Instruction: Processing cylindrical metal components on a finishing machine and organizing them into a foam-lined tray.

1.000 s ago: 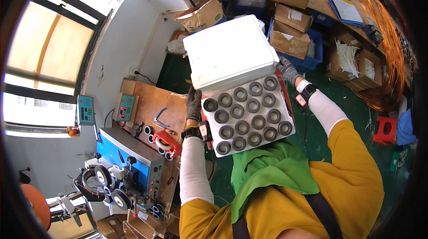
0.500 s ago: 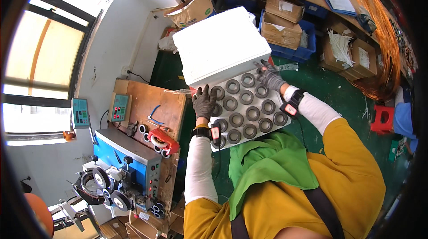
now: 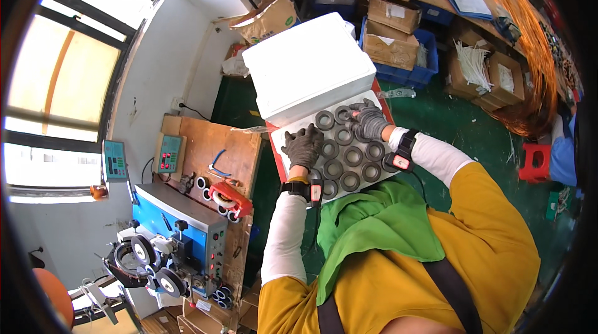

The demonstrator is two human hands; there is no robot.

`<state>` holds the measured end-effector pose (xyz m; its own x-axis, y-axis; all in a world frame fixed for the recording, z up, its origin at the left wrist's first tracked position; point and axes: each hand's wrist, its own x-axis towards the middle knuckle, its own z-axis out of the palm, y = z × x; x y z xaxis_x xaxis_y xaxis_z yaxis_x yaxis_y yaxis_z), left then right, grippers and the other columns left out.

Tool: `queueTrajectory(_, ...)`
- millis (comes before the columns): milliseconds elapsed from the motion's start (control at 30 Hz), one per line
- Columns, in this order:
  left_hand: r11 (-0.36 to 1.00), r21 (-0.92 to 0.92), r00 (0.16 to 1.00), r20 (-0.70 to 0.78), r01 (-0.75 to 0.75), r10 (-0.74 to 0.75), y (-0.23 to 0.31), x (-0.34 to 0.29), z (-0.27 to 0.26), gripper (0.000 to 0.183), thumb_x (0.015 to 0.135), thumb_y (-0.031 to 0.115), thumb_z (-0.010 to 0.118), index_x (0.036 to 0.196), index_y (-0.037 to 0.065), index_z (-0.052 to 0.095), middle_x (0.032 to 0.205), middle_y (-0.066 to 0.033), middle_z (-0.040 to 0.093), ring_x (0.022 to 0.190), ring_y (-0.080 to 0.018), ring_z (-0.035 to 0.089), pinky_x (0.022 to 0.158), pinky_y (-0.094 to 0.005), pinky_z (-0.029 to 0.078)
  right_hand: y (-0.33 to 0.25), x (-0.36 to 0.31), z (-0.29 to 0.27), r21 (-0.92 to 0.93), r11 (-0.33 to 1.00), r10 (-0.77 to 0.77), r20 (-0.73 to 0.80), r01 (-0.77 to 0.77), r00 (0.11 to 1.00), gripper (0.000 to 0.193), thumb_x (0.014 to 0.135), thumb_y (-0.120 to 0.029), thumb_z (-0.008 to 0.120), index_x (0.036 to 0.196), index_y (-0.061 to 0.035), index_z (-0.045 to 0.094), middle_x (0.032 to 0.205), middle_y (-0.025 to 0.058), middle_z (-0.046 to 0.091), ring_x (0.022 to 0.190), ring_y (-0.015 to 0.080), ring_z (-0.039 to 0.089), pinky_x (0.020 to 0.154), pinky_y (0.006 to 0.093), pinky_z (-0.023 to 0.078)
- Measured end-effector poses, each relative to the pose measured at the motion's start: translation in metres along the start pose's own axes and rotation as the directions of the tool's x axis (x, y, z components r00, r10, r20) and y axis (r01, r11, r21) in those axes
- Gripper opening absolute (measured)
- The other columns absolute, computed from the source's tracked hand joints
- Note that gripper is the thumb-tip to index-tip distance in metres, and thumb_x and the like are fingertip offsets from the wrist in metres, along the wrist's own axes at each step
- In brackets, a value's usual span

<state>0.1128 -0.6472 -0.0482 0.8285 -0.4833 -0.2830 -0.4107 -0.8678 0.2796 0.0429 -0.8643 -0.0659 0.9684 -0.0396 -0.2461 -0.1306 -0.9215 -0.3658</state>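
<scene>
While the left hand (image 3: 303,147), in a grey glove, lay over the left part of a white tray (image 3: 279,141), the right hand (image 3: 369,121), gloved alike, was near its upper right corner. Both had fingers bent down among the dark grey rings (image 3: 353,163), though whether either was grasping one could not be told. The rings lay flat in rows on the tray, right before the person, some hidden beneath the gloves. A white foam box (image 3: 309,66) sat at the tray's far end. To the left, a wooden desk (image 3: 230,136) carried a blue machine (image 3: 177,225) and a red tape dispenser (image 3: 225,202); a red stool (image 3: 532,163) stood well apart at the right.
</scene>
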Motion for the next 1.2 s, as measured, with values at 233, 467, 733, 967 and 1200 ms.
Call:
queueTrajectory(233,0.984,-0.165,0.998,-0.017,-0.067,0.065,0.022,0.032,0.002,0.051,0.084,0.048,0.038,0.125,0.019,0.041,0.133,-0.0068,0.037,0.123,-0.0330,0.033,0.096,-0.0600,0.020,-0.020,0.024,-0.003,-0.007,0.993,0.122,-0.041,-0.122,0.992,0.057,0.082,-0.051,0.039,0.130,-0.0207,0.035,0.133,0.0092,0.036,0.124,0.0346,0.028,0.097,0.0552,0.021)
queueTrajectory(467,0.977,-0.090,0.981,-0.019,-0.195,0.194,0.009,0.019,0.020,0.048,0.085,0.045,0.039,0.123,0.015,0.044,0.124,-0.0088,0.047,0.121,-0.0287,0.036,0.096,-0.0564,0.022,-0.016,0.016,-0.015,-0.002,0.999,0.042,0.126,-0.042,0.991,0.050,0.083,-0.049,0.036,0.125,-0.0225,0.041,0.128,0.0090,0.042,0.120,0.0310,0.034,0.094,0.0567,0.023)
queueTrajectory(733,0.509,-0.845,0.976,-0.213,-0.163,-0.042,-0.092,-0.062,0.000,0.044,0.091,0.024,0.039,0.129,0.002,0.034,0.125,-0.0181,0.045,0.111,-0.0246,0.047,0.093,-0.0303,0.035,0.052,-0.061,-0.016,0.291,0.955,0.021,-0.263,0.058,0.965,0.050,0.086,-0.034,0.046,0.128,-0.0071,0.037,0.128,0.0172,0.040,0.117,0.0336,0.037,0.098,0.0372,0.030)
queueTrajectory(967,0.731,-0.658,0.867,-0.247,0.178,-0.434,-0.068,-0.129,0.094,0.052,0.083,0.020,0.043,0.129,-0.001,0.031,0.129,-0.0227,0.037,0.119,-0.0348,0.035,0.100,-0.0390,0.026,0.073,-0.136,0.035,0.225,0.973,-0.047,-0.026,0.052,0.999,0.048,0.078,-0.024,0.053,0.121,-0.0050,0.047,0.133,0.0172,0.033,0.120,0.0331,0.034,0.101,0.0377,0.027)
queueTrajectory(1200,0.847,-0.531,0.909,-0.354,-0.003,-0.219,-0.047,-0.110,0.084,0.049,0.086,0.021,0.040,0.130,0.001,0.031,0.130,-0.0208,0.037,0.123,-0.0324,0.032,0.102,-0.0402,0.024,0.057,-0.141,0.041,0.255,0.966,0.033,0.011,-0.035,0.999,0.050,0.076,-0.024,0.056,0.123,-0.0096,0.046,0.136,0.0178,0.029,0.119,0.0350,0.033,0.100,0.0359,0.029)
